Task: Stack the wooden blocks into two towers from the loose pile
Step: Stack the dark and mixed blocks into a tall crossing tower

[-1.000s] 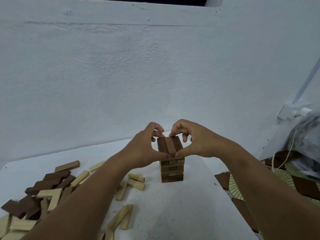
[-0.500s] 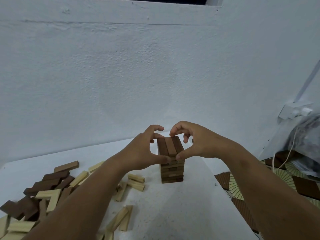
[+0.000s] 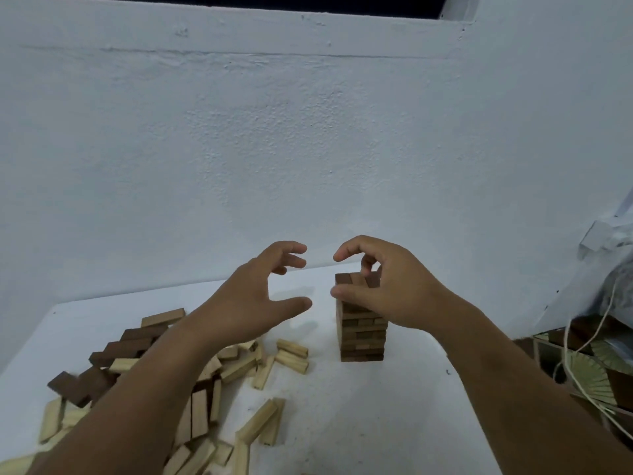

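Note:
A tower (image 3: 363,334) of dark and light wooden blocks stands on the white table (image 3: 376,423), topped by a layer of dark blocks (image 3: 352,279). My right hand (image 3: 394,289) hovers at the tower's top. Its thumb touches the near upper edge and its fingers arch loosely over the top layer. My left hand (image 3: 260,296) is off the tower, to its left, with spread fingers and nothing in it. The loose pile of blocks (image 3: 164,382) lies at the left, partly hidden by my left forearm.
A few light blocks (image 3: 291,358) lie just left of the tower, and others (image 3: 263,423) lie nearer to me. A white wall rises behind the table. Past the table's right edge are a white cord (image 3: 575,354) and patterned clutter (image 3: 592,375).
Both hands were pinching the top layer from either side. My left hand has let go and moved left. My right hand's fingers have loosened and its index finger has lifted.

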Tool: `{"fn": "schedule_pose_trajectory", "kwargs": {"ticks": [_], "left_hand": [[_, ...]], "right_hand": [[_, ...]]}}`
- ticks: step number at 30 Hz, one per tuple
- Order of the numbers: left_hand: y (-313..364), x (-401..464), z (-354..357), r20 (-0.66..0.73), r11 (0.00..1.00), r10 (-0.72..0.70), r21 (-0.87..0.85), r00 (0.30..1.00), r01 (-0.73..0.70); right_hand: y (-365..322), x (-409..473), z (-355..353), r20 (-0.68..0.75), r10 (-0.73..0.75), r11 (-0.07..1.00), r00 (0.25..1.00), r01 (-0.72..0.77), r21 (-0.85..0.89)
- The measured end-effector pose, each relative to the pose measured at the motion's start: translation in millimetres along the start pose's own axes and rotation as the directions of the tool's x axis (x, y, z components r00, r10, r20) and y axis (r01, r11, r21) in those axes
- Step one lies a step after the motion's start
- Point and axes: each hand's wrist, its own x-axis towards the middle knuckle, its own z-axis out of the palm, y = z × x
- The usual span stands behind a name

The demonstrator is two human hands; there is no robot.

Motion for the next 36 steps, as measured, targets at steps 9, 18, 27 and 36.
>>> {"fn": "schedule_pose_trajectory", "kwargs": {"ticks": [9, 18, 27, 36], "left_hand": [[-51.4, -81.5, -50.1, -0.104, 0.986, -0.163, 0.022, 0.981, 0.166], [-110.8, -140.7, -76.8, -0.062, 0.960, -0.212, 0.173, 0.975, 0.220], [-129.3, -140.2, -55.8, -0.046, 0.904, -0.250, 0.346, 0.967, 0.250], [-133.4, -98.9, -43.0, 0.033, 0.793, -0.365, 0.535, 0.930, 0.292]], "right_hand": [[-42.7, -1.2, 98.6, 0.108, -0.206, 0.978, 0.973, 0.203, 0.036], [-46.0, 12.9, 201.2, 0.304, -0.301, 0.926, 0.904, 0.354, -0.134], [-35.8, 18.5, 194.2, 0.298, -0.203, 0.877, 0.933, 0.309, -0.368], [-50.3, 16.3, 199.2, 0.492, -0.037, 0.792, 0.870, 0.326, -0.516]]}}
